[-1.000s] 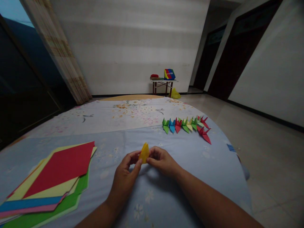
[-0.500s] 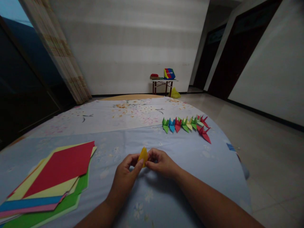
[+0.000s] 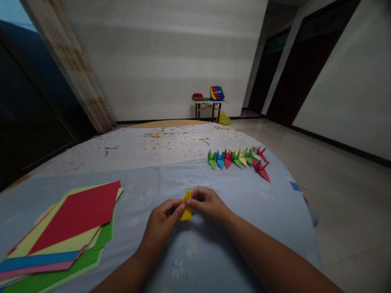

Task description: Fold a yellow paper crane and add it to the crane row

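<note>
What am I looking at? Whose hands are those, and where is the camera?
The camera sits on a person's head and looks forward and down, so you see what they see. The two arms coming from the bottom are that person's own: the left hand and the right hand. Together their fingertips pinch a small yellow folded paper over a table with a pale blue flowered cloth. On the left lies a stack of coloured paper sheets, red on top. Farther back on the right is a row of little folded paper birds.

Home room, curtain point(image 3: 73, 69), tiled floor point(image 3: 345, 183), floral tablecloth point(image 3: 159, 146), dark doorways point(image 3: 293, 69)
</note>
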